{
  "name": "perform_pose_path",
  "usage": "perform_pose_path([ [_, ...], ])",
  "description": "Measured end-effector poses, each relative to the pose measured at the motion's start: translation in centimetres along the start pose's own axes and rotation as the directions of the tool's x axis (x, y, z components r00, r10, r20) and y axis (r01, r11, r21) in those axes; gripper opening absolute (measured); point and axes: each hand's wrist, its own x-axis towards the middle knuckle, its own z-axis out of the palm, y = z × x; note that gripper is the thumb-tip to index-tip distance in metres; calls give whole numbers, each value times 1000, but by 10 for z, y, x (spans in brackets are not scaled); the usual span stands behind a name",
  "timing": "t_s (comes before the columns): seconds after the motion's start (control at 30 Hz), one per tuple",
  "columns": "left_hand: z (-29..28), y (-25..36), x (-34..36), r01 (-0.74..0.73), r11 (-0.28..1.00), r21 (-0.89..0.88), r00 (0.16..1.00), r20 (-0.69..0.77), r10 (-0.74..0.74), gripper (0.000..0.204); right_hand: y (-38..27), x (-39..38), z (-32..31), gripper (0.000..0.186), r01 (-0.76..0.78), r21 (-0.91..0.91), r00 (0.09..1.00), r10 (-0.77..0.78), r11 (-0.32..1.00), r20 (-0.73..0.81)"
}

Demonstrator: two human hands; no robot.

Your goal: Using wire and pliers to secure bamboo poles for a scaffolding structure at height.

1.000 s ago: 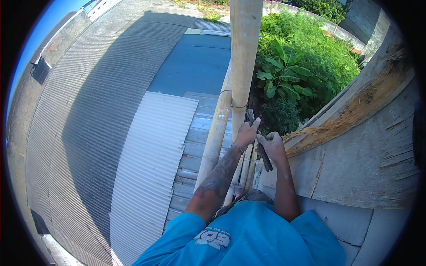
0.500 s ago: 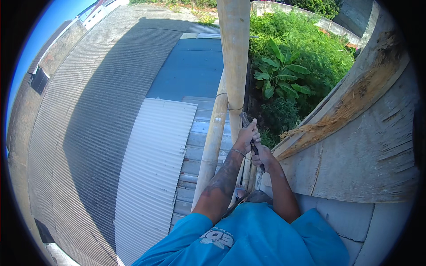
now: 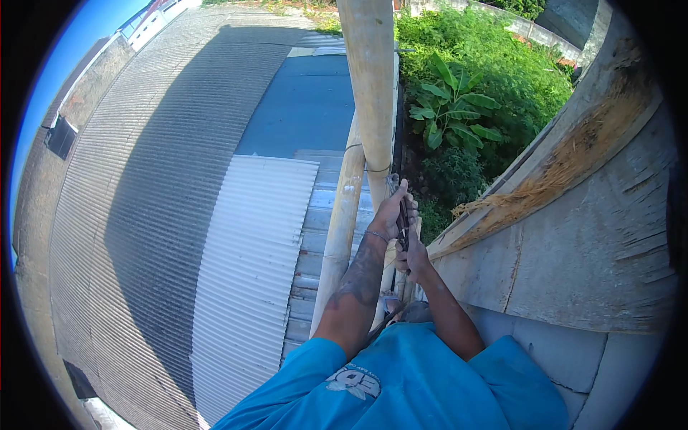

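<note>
Both my hands are closed round the handles of long dark pliers [image 3: 403, 231]. My left hand [image 3: 389, 213] wraps the upper part, near the jaws. Lower down, my right hand [image 3: 411, 258] grips the handle ends. The jaws sit against the right side of a thick upright bamboo pole [image 3: 370, 79], beside a thin wire [image 3: 378, 170] bound round it. My fingers partly hide the tool, and whether the jaws bite the wire is too small to tell. A second bamboo pole [image 3: 342, 222] leans against the first on its left, with another wire loop [image 3: 353, 147] near its top.
Below on the left spread a grey corrugated roof [image 3: 143, 215], white corrugated sheets [image 3: 247, 244] and a blue roof panel [image 3: 304, 107]. Weathered boards [image 3: 566, 265] with a frayed, splintered edge rise close on my right. Green plants [image 3: 459, 107] grow far below, beyond the poles.
My hands and the pliers have shifted slightly left and up in the picture. The tool's handles have turned a little more upright. Both hands keep their hold.
</note>
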Motion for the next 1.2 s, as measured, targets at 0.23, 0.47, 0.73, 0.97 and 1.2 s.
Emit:
perform_pose_path([
  [0.23, 18, -23, 18, -122, 652, 748, 692, -407, 596, 62, 15, -17, 39, 38, 281, -858, 521, -819, 430, -240],
  [0.47, -8, -3, 23, 68, 829, 556, 963, -252, 90, 32, -17, -8, -7, 50, -223, 15, 957, 216, 975, 191],
  [0.73, 10, -17, 37, -128, 601, 789, 628, -405, 665, 27, -7, -9, 11, 51, 155, -122, 979, -169, 980, -115],
  [0.97, 11, 10, 8, 101, 976, 193, 995, -6, -102, 46, -32, -11, -13, 49, -445, 318, 861, 302, 837, 409],
  [1.2, 37, -11, 11, 35, 624, 780, 622, -506, 598, 52, -10, -3, 12, 53, -141, 54, 990, 140, 988, 21],
])
